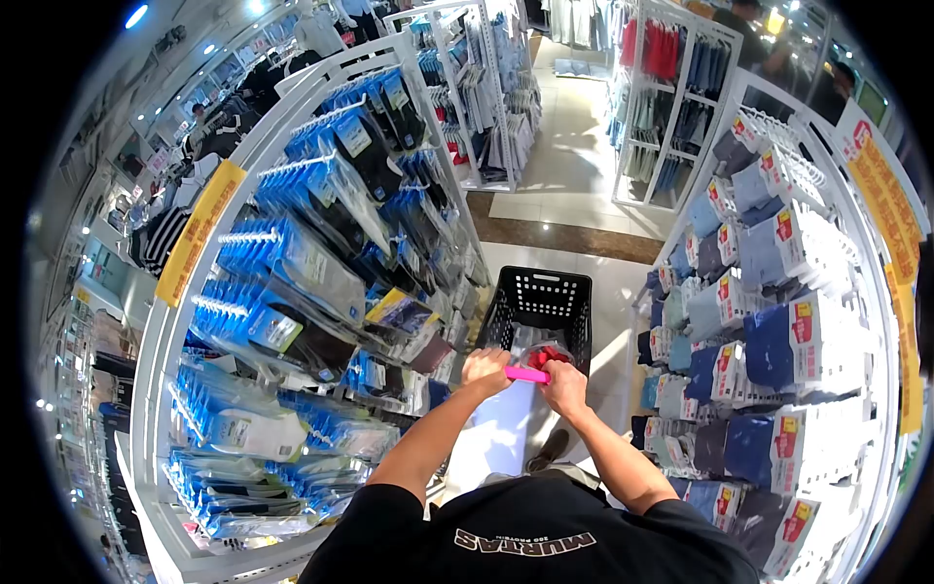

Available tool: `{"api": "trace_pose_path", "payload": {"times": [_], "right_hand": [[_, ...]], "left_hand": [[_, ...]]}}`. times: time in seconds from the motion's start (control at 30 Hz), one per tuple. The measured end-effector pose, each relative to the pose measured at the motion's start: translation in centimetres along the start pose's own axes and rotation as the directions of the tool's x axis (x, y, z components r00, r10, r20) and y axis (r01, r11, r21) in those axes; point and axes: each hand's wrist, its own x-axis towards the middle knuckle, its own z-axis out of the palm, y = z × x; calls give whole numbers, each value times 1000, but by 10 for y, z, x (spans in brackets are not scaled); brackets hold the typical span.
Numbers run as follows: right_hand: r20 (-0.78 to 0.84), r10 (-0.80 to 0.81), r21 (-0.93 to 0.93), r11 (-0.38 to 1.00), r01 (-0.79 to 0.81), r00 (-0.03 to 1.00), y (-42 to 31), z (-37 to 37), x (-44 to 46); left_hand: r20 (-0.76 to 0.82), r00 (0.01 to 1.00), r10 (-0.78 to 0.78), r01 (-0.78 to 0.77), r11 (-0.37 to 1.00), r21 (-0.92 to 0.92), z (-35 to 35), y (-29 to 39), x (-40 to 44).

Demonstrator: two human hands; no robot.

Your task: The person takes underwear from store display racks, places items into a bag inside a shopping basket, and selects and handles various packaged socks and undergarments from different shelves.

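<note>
Both my hands are closed around a bright pink handle (pixel 526 374) in front of my body. My left hand (pixel 486 369) wraps its left end and my right hand (pixel 562 385) its right end, with a short stretch of pink showing between them. Just beyond the hands is a black plastic shopping basket (pixel 581 304) with perforated walls. Inside it lie a red item (pixel 547 356) and some clear or pale packaging (pixel 528 338), partly hidden by my hands. How the handle joins the basket cannot be made out.
On the left stands a rack of blue-topped packaged garments (pixel 321 268); on the right, a rack of folded blue and grey garments with white tags (pixel 769 346). The tiled aisle (pixel 559 127) runs ahead between further clothes racks (pixel 671 107). A shoe (pixel 551 448) shows below my hands.
</note>
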Motion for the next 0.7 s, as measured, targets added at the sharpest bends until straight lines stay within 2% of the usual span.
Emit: {"api": "trace_pose_path", "payload": {"times": [0.03, 0.13, 0.23, 0.33, 0.7], "right_hand": [[-12, -29, -5, 1000, 29, 1000, 3, 0, 6], [72, 22, 40, 999, -25, 997, 12, 0, 21], [0, -37, 28, 999, 37, 999, 17, -4, 38], [-4, -58, 33, 998, 58, 998, 29, 0, 53], [13, -20, 36, 999, 19, 1000, 57, 4, 109]], "left_hand": [[2, 1000, 5, -5, 1000, 2, 2, -2, 6], [-5, 1000, 4, -4, 1000, 14, 7, -8, 22], [-4, 1000, -14, 14, 1000, 25, 10, -10, 34], [33, 999, -38, 37, 998, 51, 19, -15, 46], [-19, 999, -34, 35, 999, 27, 43, -38, 101]]}}
